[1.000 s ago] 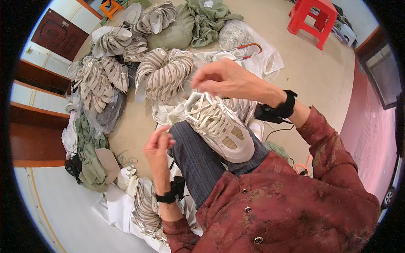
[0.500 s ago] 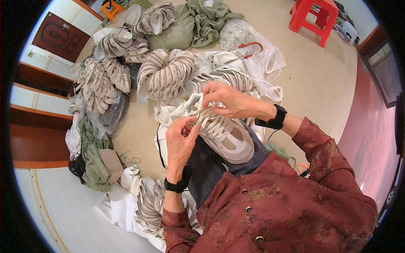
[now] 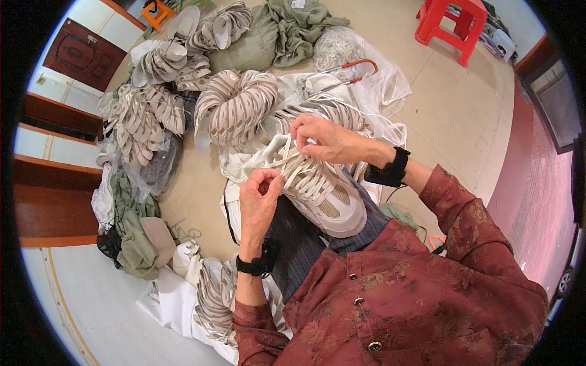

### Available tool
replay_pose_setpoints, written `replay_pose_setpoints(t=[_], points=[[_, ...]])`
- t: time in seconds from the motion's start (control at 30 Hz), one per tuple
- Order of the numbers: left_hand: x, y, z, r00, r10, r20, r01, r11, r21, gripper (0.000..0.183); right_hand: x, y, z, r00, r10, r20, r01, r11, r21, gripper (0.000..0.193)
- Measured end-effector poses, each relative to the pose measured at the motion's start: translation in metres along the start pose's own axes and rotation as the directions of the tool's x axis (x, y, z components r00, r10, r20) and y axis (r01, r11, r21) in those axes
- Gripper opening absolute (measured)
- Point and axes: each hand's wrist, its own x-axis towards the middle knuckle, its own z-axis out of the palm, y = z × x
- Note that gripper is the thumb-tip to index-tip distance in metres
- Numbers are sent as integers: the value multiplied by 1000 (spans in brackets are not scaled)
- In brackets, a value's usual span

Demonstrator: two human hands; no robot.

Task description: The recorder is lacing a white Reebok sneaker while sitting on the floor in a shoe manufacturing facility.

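Note:
Across my lap rests a white and beige sneaker (image 3: 332, 204), its toe toward my body and its collar away from me. White laces (image 3: 308, 178) criss-cross its front. My left hand (image 3: 259, 198) is closed in a pinch on a lace at the left of the shoe's throat. Over the upper throat my right hand (image 3: 323, 139) is closed too, thumb and fingers pinching a lace near the tongue. Between the hands the lace strands cross above the shoe. The exact fingertip grips are partly hidden.
Fanned stacks of beige shoe pieces (image 3: 235, 108) lie beyond my knees, with more (image 3: 217, 293) by my left arm. A clear plastic bag (image 3: 390, 85), green cloth sacks (image 3: 250, 46) and a red stool (image 3: 452, 27) are farther off. Cloth bundles (image 3: 137, 244) lie at left.
My right hand has shifted slightly left and its fingers have curled in more. My left hand stays nearly in place, still pinching. The whole view has moved a little.

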Motion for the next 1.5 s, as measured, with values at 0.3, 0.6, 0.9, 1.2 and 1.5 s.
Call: replay_pose_setpoints(t=[0.3, 0.6, 0.9, 1.2, 1.5], points=[[-1, 2, -2, 1000, -24, 5, 24, 1000, 5, 12, 1, -1, -2, 999, 43, -24, -42, 997, 73, 10], [-7, 3, -1, 995, -100, 16, 101, 976, -195, 11, 1, 5, -6, 997, 65, 34, -68, 994, 86, 12], [-6, -7, -5, 988, -130, 79, 149, 929, -338, 7, -2, 5, -4, 991, 135, -7, -131, 970, 204, 13], [-7, -17, -7, 989, -135, -57, 101, 912, -398, 17, -8, 5, -2, 948, 316, -45, -271, 870, 412, 12], [-5, -23, -9, 983, -154, -98, 96, 894, -438, 29, -88, -31, -2, 929, 353, -114, -326, 923, 206, 14]])
